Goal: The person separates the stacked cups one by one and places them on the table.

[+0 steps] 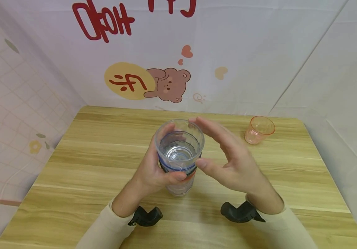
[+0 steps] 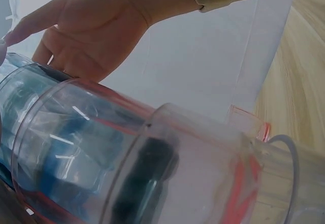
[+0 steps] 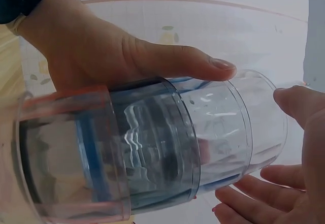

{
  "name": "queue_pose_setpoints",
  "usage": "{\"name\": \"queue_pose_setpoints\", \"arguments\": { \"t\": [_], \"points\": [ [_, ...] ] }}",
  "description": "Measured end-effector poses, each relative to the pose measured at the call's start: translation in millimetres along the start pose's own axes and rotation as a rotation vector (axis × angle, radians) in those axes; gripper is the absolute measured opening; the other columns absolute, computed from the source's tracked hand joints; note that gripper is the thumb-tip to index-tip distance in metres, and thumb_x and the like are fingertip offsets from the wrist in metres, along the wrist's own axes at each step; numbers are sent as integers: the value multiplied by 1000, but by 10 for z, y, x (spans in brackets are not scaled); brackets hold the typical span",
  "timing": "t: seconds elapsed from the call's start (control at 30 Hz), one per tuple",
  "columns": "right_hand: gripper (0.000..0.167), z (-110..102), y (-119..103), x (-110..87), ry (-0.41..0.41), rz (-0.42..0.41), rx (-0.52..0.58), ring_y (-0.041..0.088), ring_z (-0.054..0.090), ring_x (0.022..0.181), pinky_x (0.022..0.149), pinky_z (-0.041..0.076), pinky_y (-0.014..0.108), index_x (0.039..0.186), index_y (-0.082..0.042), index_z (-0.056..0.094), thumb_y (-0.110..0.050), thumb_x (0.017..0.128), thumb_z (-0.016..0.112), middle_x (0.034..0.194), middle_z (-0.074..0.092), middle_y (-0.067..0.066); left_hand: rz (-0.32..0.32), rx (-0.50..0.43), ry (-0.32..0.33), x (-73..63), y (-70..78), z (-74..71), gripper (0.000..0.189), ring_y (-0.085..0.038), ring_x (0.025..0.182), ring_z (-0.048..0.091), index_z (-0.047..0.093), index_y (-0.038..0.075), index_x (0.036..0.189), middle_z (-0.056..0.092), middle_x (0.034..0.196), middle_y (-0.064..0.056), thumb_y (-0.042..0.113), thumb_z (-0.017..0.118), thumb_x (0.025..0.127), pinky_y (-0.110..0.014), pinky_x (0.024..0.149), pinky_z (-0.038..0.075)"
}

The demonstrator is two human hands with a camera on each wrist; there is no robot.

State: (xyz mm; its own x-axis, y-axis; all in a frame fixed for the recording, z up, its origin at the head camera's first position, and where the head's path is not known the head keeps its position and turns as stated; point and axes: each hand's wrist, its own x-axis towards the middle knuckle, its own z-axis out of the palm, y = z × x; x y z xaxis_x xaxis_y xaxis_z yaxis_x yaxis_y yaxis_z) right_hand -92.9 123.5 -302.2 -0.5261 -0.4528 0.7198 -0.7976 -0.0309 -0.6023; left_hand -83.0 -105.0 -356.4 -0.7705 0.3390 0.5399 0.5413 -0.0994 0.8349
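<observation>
A tall stack of nested clear plastic cups [image 1: 180,188] stands upright in the head view, with blue, dark and red rims below a colourless top cup [image 1: 180,155]. My left hand [image 1: 150,176] grips the stack from the left, thumb across the front and fingers round the back. Beside the top cup is my right hand [image 1: 234,164], its fingers extended and spread, fingertips right at the rim. In the right wrist view, the left thumb [image 3: 193,64] lies along the stack's side, while the right hand [image 3: 299,168] faces the top cup with fingers apart.
A small clear cup with an orange-red rim [image 1: 261,128] stands toward the table's back right corner. The wooden table [image 1: 110,138] meets a printed white cloth backdrop [image 1: 244,45] at its far edge, with more cloth on both sides.
</observation>
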Motion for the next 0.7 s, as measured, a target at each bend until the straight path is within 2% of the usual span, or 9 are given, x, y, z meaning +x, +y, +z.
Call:
{"name": "queue_pose_setpoints", "arguments": {
  "t": [0.17,0.33,0.5,0.7],
  "points": [
    [76,49,-26,24,-16,39,-10,22,59,146,125,46,38,156,12,44,-35,104,73,151,63,22,11,8,-3,-2,1,-1,113,-26,136,58,23,0,161,47,150,-27,69,76,90,-33,112,55],
    [82,83,-52,36,-33,78,1,25,59,146,123,47,35,158,11,41,-34,101,79,149,62,28,39,14,2,-6,-13,7,112,-24,135,58,23,-3,161,48,149,-28,67,76,91,-33,110,56],
    [88,110,-53,42,-27,79,14,25,59,146,122,48,34,158,13,39,-35,98,81,148,62,29,50,-7,1,-4,-28,11,112,-22,135,58,22,-4,160,49,146,-31,64,77,91,-34,109,57],
    [93,162,-29,62,-15,60,-10,25,60,143,117,53,36,159,13,38,-32,94,86,147,62,28,75,-23,-6,3,-50,4,106,-23,136,57,24,4,163,48,150,-30,59,79,92,-35,112,56]
  ]
}}
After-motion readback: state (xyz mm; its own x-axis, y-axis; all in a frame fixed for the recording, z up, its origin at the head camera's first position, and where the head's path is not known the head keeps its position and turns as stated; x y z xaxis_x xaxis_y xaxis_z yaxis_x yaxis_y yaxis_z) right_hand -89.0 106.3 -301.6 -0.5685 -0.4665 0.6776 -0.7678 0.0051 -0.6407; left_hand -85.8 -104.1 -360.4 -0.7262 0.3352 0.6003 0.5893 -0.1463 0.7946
